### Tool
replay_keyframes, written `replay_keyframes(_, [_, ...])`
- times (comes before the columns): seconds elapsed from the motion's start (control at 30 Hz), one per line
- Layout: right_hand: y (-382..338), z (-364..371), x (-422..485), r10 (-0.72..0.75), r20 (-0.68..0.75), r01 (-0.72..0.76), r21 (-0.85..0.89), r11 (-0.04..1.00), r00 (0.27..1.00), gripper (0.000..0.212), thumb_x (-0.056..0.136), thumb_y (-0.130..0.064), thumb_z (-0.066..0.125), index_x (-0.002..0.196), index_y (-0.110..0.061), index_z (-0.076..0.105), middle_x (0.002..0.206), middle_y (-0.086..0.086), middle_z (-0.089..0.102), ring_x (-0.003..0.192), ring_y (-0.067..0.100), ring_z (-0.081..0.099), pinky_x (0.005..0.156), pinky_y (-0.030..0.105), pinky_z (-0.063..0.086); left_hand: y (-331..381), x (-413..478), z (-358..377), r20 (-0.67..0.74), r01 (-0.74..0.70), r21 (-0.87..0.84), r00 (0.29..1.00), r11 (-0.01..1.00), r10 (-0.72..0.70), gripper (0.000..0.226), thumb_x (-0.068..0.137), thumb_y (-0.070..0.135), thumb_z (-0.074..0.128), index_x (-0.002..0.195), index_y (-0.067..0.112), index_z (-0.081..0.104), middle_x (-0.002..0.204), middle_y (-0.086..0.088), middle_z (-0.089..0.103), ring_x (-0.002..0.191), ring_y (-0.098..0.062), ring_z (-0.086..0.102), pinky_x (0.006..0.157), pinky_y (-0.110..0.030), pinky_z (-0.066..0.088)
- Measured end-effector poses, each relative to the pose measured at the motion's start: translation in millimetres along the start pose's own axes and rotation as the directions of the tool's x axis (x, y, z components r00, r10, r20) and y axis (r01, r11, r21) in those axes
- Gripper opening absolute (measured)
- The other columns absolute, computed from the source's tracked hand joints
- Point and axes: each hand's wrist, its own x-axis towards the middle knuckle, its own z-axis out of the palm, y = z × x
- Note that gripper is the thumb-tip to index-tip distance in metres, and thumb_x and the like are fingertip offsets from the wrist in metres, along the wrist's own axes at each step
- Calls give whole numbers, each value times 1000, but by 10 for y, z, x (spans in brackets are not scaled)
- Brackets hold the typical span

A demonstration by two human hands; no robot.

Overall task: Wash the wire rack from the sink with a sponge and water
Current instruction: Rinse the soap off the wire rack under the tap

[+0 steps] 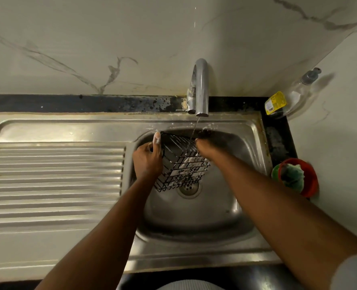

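A black wire rack (181, 164) is held tilted over the bowl of the steel sink (232, 208), above the drain. My left hand (147, 159) grips its left rim, soapy fingertips up. My right hand (203, 146) is at the rack's upper right edge, blurred; whether it holds a sponge or the rack I cannot tell. A thin stream of water falls from the chrome tap (200, 88) onto the rack between my hands.
A ribbed steel drainboard (56, 170) lies to the left. A red bowl (307, 181) with a green scrubber stands on the black counter at the right. A clear bottle (292, 95) with a yellow label leans in the back right corner.
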Motion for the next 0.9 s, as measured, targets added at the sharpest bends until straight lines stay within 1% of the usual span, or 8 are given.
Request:
replay_keyframes(0.17, [-398,-154,-396,-40,70,42,-29,999,997,41,111,-28,32,136,-5,54,129,16,55,120,30,54,102,37,39,106,-53,95,-20,1,55,1000,999,0,66,98,73,45,62,18,49,53,3,47,49,-13,39,48,-30,30])
replay_keyframes(0.33, [-677,80,-757,-181,146,206,-175,963,973,44,111,-23,26,138,-2,53,134,21,55,122,33,54,108,44,41,-24,-27,31,-48,-11,47,999,999,13,70,101,70,43,60,13,47,52,-1,42,50,-15,36,48,-32,28])
replay_keyframes(0.5, [-782,481,-963,-290,-66,263,-273,926,955,79,100,-56,19,152,1,36,153,32,40,139,47,42,116,57,35,-22,18,43,-45,-42,50,998,998,44,56,105,40,56,56,12,50,49,0,49,46,-10,35,48,-31,30])
replay_keyframes(0.63, [-598,348,-759,-264,57,270,-175,947,963,85,99,-70,15,161,-13,26,168,18,21,153,40,25,122,59,23,-26,17,-5,-38,3,41,999,999,-1,69,104,61,46,59,9,54,49,2,48,43,-10,39,43,-26,30])
replay_keyframes(0.7, [-388,238,-435,-155,92,165,-112,980,984,87,98,-74,13,158,-14,35,163,19,33,145,36,39,117,55,32,-48,24,-36,-31,34,19,999,999,-33,69,102,65,46,59,11,51,49,3,46,41,-7,39,42,-27,31])
replay_keyframes(0.77, [-124,136,-194,-67,27,69,-84,994,997,73,102,-67,17,122,-12,60,121,17,58,106,26,58,93,43,44,-59,0,-63,-1,20,23,1000,1000,-20,65,102,64,47,58,15,48,48,5,43,39,-5,35,42,-25,28])
replay_keyframes(0.83, [55,51,-28,-43,-2,43,-77,996,999,52,110,-48,25,100,-13,62,94,10,53,83,20,51,79,36,43,-54,-9,-38,30,8,15,999,1000,-9,65,101,66,48,61,15,50,50,3,44,44,-11,39,45,-30,32])
replay_keyframes(0.9, [58,-6,-8,-23,-23,24,12,1000,999,42,111,-36,30,101,-12,63,93,8,51,79,18,47,78,33,41,-23,12,5,25,-5,31,1000,1000,4,66,98,71,46,64,14,52,54,0,47,50,-18,42,50,-35,34])
